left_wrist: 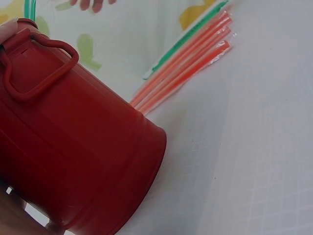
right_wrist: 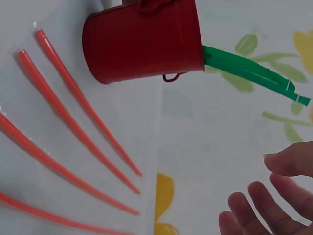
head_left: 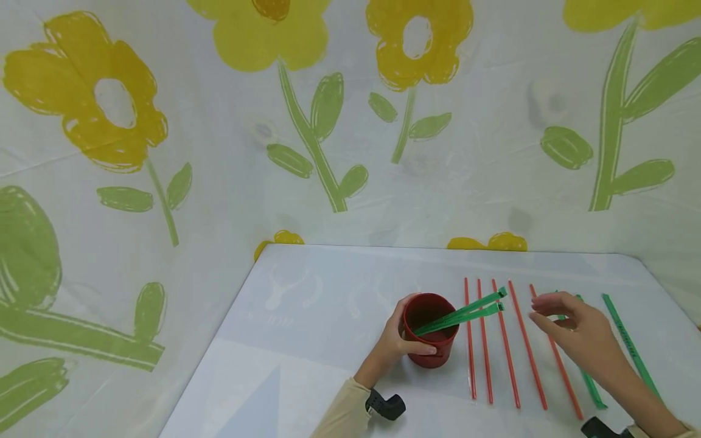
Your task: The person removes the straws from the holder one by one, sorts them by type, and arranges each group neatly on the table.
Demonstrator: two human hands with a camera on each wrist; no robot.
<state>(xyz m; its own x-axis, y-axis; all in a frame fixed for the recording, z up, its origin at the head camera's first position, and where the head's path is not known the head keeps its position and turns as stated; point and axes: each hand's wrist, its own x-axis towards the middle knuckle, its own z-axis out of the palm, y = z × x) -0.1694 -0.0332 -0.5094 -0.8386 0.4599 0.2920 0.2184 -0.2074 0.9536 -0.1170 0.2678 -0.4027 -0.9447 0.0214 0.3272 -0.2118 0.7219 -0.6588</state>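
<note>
My left hand (head_left: 395, 342) grips a small red metal bucket (head_left: 429, 360) with its thumb near the rim. A wire loop handle shows on the bucket's side (left_wrist: 73, 132) in the left wrist view. Two green wrapped straws (head_left: 465, 314) stand in the bucket, leaning out to the right over its rim. Whether the bucket's base touches the table, I cannot tell. My right hand (head_left: 583, 328) hovers above the straws on the right, its fingers loosely bent and holding nothing; in the right wrist view its fingers (right_wrist: 266, 203) are apart from the thumb.
Several red straws (head_left: 506, 353) lie side by side on the white table (head_left: 263, 365), right of the bucket. Further right lie green wrapped straws (head_left: 630, 340), some partly hidden under my right hand and forearm. A flower-printed curtain (head_left: 219, 201) stands behind the table.
</note>
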